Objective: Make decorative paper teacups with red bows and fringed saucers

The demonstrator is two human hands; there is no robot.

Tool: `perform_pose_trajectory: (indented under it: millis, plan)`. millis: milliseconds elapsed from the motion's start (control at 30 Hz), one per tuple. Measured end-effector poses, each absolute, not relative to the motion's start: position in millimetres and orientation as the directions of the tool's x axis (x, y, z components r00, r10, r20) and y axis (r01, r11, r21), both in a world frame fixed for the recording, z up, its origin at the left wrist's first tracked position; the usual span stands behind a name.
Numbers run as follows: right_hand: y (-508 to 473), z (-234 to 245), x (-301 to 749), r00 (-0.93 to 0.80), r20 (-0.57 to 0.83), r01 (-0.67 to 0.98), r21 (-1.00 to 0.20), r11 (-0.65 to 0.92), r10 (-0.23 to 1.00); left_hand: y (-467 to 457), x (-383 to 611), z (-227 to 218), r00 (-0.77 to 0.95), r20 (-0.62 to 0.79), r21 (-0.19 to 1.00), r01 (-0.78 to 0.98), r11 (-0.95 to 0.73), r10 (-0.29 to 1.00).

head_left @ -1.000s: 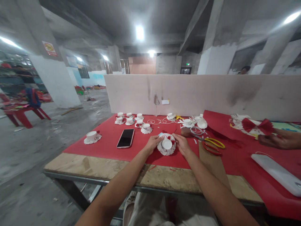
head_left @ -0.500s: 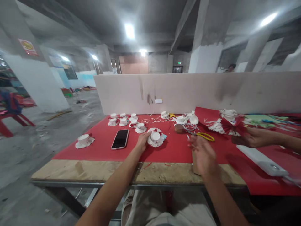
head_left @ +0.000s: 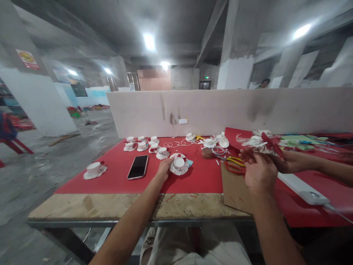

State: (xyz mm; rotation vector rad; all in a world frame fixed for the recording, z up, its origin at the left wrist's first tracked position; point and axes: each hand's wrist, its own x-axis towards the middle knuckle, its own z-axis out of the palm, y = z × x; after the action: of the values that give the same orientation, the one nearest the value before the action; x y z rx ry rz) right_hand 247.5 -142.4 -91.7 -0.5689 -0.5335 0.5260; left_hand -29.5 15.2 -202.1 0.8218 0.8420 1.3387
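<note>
My left hand (head_left: 164, 168) pinches the edge of a small white paper teacup with a fringed saucer (head_left: 179, 163), tilted toward me over the red table cover. My right hand (head_left: 259, 171) is raised at the right with its fingers stretched out and apart, nothing seen in it. Close behind it, a co-worker's hand (head_left: 293, 162) holds a bundle of fringed white paper with red pieces (head_left: 263, 142). Scissors with yellow and red handles (head_left: 235, 166) lie just left of my right hand. Beneath that hand is a brown cardboard piece (head_left: 234, 191).
Several similar paper cups (head_left: 142, 146) stand at the back left, and one (head_left: 93, 169) sits nearer the left edge. A phone (head_left: 138, 166) lies left of my left hand. A brown roll (head_left: 207, 153) is near the scissors. At right lies a white power strip (head_left: 303, 189).
My right hand has moved right and away from the scissors, toward the co-worker's hand, uncovering more of the cardboard. The co-worker's bundle has shifted slightly left. My left hand still holds the teacup.
</note>
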Motion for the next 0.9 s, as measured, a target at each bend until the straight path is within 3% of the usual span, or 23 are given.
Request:
perform_pose_trajectory:
  millis: [133,267,367,467,633,900]
  plan:
    - [-146,-93,244,0.749,0.392,-0.218,-0.616,0.757,0.535,17,-28,-203,0.071,-0.04,0.883,-0.464,0.069,0.997]
    - [-143,-99,228,0.718,0.531,0.006,-0.651,0.759,0.449,17,-29,-203,0.074,-0.035,0.882,-0.467,0.066,0.997]
    - [-135,-112,220,0.64,0.647,0.214,-0.668,0.713,0.415,16,-30,-203,0.068,-0.032,0.879,-0.472,0.06,0.997]
    - [-125,-128,213,0.493,0.74,0.383,-0.657,0.649,0.458,14,-30,-202,0.067,-0.028,0.875,-0.481,0.057,0.997]
    - [-112,-143,191,0.19,0.838,0.574,-0.517,0.635,0.511,11,-29,-200,0.082,-0.024,0.858,-0.509,0.062,0.996]
    - [-91,-161,161,-0.226,0.88,0.569,-0.228,0.79,0.417,5,-26,-194,0.114,0.023,0.831,-0.555,0.044,0.993]
